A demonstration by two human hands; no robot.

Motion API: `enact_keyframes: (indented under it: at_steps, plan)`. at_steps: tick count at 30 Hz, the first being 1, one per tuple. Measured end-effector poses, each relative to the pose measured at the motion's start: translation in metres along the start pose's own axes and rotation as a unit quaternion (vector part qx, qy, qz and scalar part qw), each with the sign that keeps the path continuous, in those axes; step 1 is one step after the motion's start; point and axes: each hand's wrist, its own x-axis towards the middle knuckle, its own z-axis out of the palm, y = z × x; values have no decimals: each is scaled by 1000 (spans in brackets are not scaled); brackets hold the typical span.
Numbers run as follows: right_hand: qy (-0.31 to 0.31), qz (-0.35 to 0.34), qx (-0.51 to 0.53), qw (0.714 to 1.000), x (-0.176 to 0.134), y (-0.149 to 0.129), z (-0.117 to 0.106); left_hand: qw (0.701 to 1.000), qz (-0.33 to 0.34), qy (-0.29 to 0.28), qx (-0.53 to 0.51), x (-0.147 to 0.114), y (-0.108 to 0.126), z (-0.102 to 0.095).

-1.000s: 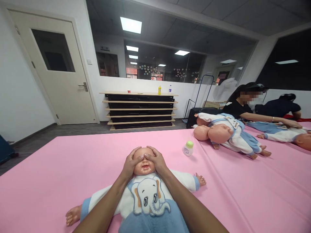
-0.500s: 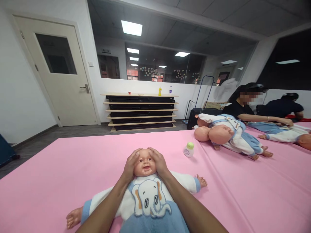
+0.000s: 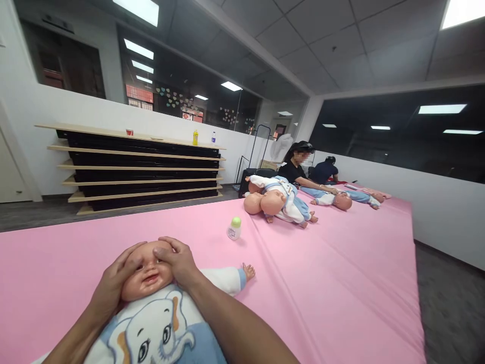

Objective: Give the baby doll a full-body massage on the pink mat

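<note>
A baby doll (image 3: 151, 279) lies face up on the pink-covered table, dressed in a white and blue outfit with an elephant on the chest. My left hand (image 3: 109, 283) cups one side of its head, the thumb lying near one eye. Against the other side rests my right hand (image 3: 182, 262), its thumb by the other eye. Both palms press on the head with the fingers curved over the top. One doll arm stretches out to the right; the lower body is out of the frame. Beyond it stands a small clear bottle (image 3: 234, 231) with a green cap.
Several dolls lie in a pile (image 3: 280, 199) on the pink table cover (image 3: 341, 273), farther right. Two people sit beyond; one person (image 3: 293, 167) reaches toward another doll (image 3: 333, 199). A stacked shelf (image 3: 144, 167) stands by the wall, with a yellow bottle (image 3: 195, 137) on top.
The view has turned to the right, so the doll and bottle sit farther left. Both thumbs have moved from the sides of the doll's head onto its face near the eyes.
</note>
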Motion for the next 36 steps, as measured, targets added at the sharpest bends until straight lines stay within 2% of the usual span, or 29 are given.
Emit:
enact_keyframes:
  at_steps: [2,4,7,9,13,19,23,28,32,36]
  plan:
    - [-9,8,-16,1000,-2,-4,1,999,-13,-23,-24,0,1,-2]
    - [-9,7,-22,1000,-5,-8,3,998,-11,-17,-53,-1,2,-2]
    - [-6,1,-29,1000,-6,-10,4,993,16,-23,-112,0,1,-1]
    - [-11,-11,-38,999,-4,-9,4,991,46,2,-122,2,-2,0]
    - [-9,-43,-39,998,-2,-3,2,991,90,-23,-101,2,-5,-3]
    - [-24,2,-27,999,-3,1,-1,994,83,-45,-58,-1,-5,-7]
    - [-21,1,-14,1000,2,4,-4,993,75,-47,-73,7,-11,-7]
    - [-17,-27,16,999,3,10,-4,983,119,-55,-128,10,-17,-7]
    - [-40,-12,-16,999,0,7,-4,988,114,-72,-69,4,-13,-8]
    - [-42,-15,-34,998,-3,1,-3,991,110,-51,-52,2,-9,-7]
